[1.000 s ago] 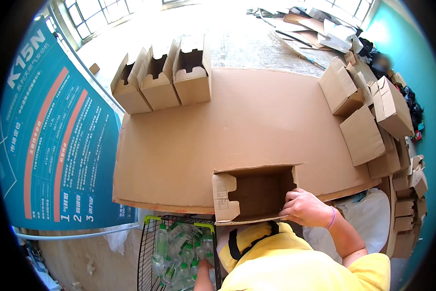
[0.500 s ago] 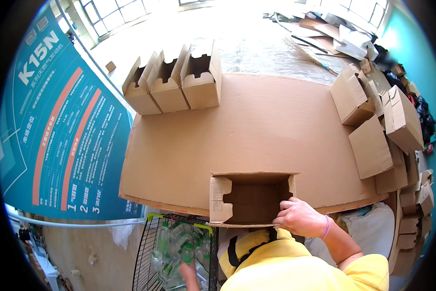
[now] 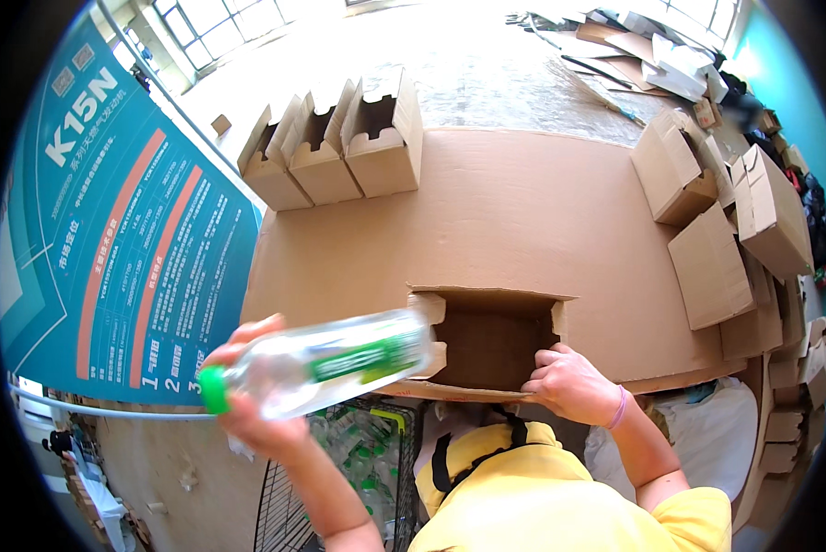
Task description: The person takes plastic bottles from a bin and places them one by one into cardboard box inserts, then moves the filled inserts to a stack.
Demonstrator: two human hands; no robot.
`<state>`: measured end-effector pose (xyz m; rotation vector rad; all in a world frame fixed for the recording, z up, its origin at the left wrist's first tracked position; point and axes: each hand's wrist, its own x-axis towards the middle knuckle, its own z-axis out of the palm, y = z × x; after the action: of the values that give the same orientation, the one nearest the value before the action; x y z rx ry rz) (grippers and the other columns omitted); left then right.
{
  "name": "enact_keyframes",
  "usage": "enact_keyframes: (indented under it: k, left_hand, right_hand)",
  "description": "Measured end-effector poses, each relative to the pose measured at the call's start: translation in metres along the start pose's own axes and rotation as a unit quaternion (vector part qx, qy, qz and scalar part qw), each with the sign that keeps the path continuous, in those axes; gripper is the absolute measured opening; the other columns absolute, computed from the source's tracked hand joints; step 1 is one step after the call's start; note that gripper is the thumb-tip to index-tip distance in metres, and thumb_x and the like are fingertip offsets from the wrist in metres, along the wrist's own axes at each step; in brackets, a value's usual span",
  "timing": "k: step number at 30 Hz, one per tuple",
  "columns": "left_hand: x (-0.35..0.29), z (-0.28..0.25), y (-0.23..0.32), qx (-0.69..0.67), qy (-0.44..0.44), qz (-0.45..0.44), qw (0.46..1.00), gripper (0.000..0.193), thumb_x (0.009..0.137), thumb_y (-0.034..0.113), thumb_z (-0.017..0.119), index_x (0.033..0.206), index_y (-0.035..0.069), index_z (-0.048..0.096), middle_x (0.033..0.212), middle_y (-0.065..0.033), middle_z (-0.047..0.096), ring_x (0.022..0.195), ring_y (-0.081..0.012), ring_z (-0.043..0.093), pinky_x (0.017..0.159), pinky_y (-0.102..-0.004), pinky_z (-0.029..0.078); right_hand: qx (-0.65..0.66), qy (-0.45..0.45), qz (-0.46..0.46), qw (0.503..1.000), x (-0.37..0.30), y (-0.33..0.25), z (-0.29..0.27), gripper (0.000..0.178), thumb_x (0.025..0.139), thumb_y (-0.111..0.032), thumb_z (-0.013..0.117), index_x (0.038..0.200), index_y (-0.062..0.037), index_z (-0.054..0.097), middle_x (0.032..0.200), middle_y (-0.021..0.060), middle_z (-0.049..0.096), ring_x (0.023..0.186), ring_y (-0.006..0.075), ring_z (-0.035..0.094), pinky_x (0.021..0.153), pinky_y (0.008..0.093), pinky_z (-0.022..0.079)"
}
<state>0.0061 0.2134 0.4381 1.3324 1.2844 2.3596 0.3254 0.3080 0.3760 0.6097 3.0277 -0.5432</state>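
My left hand [image 3: 257,391] grips a clear plastic bottle [image 3: 289,375] near its green-capped end. The bottle has a green label and is tilted, its base pointing right toward an open cardboard box [image 3: 427,359]. That box stands at the table's near edge, and its dark inside shows no contents. My right hand [image 3: 569,379] holds the box's right near rim, fingers curled over the edge. Below my left forearm, a black wire basket [image 3: 280,501] holds several more clear bottles with green caps [image 3: 367,455].
A cardboard-covered table [image 3: 514,207] spreads ahead. Three open boxes [image 3: 381,166] stand side by side at its far left. More boxes [image 3: 712,267] are piled at the right. A teal banner [image 3: 128,239] rises on the left, and a white sack [image 3: 698,442] lies at lower right.
My left hand has come up out of the wire basket with a bottle, now raised left of the box. My right hand stays on the box rim.
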Motion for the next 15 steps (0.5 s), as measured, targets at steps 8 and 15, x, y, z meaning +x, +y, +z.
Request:
enact_keyframes:
  k: [8,15]
  left_hand:
    - [-0.028,0.13,-0.07,0.221,-0.639,0.018,0.737,0.029,0.087,0.017,0.069,0.108,-0.001,0.058,0.095,-0.0203,0.068,0.084,-0.0341,0.069,0.076,-0.0393,0.056]
    - [-0.088,0.194,-0.14,0.37,-0.89,0.096,0.25,0.026,0.089,0.019,0.055,0.102,0.006,0.074,0.116,-0.018,0.069,0.106,-0.0306,0.067,0.09,-0.0413,0.053]
  right_hand:
    - [-0.003,0.06,-0.002,0.998,-0.002,-0.004,0.009,0.006,0.074,-0.018,0.068,0.07,-0.0138,0.067,0.068,-0.0025,0.063,0.085,0.0187,0.055,0.077,0.0334,0.044]
    - [-0.014,0.066,-0.016,0.998,0.002,-0.011,0.02,0.003,0.069,-0.014,0.067,0.067,-0.0124,0.067,0.068,-0.0009,0.063,0.086,0.0184,0.056,0.08,0.0336,0.045]
